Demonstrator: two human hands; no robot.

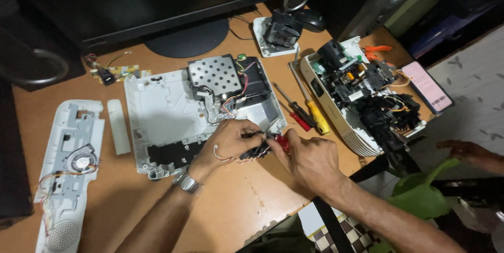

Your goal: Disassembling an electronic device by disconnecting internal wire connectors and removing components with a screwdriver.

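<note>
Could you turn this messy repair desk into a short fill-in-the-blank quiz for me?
1. The left hand wears a ____ on its wrist.
2. The right hand holds a tool with a ____ handle.
3. Beside the white housing lies a screwdriver with a ____ handle.
4. The small fan sits in the panel on the ____ side of the desk.

Missing words: watch; red; yellow; left

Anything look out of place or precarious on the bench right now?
Yes: the cream chassis at the right overhangs the table corner, its black innards past the edge, so it may tip. A pink phone sits near that edge too. Both hands work a small wired part.
</note>
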